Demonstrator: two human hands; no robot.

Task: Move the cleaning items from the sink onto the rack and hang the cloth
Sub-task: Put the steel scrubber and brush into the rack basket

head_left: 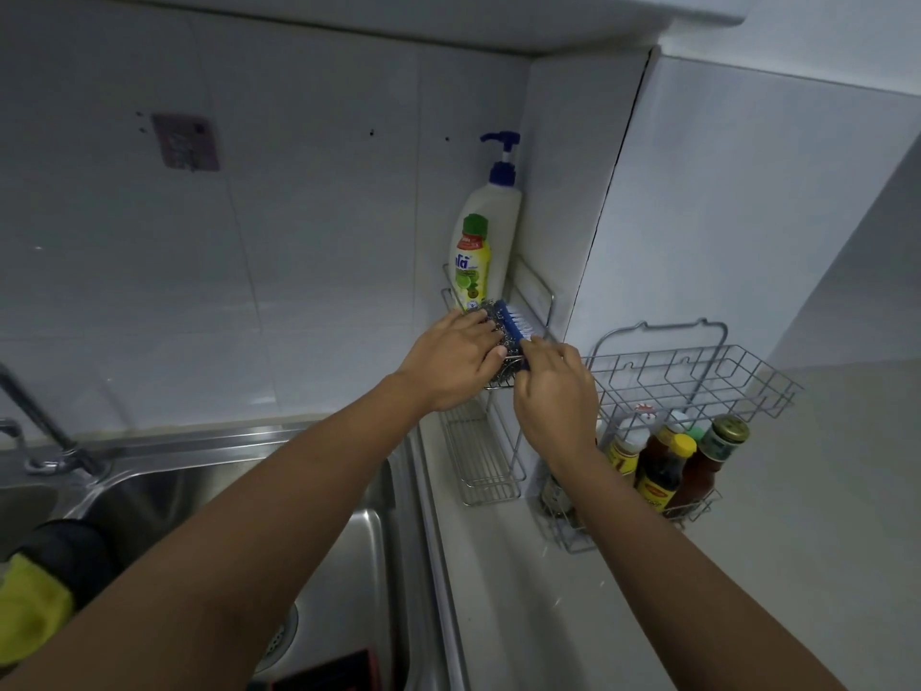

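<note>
Both hands work at the rack (pixel 536 296) in the wall corner. I have the left hand (pixel 451 359) pressed flat on the scourer (pixel 491 314), fingers together, and the right hand (pixel 550 391) pinched on the near end of the brush (pixel 516 321). The brush's long axis runs away from me, toward the soap bottles (pixel 478 246). The yellow cloth (pixel 30 605) lies in the sink (pixel 369 531), low and left, nearer the left hand; the frame edge cuts it off. The rack floor under the hands is hidden.
</note>
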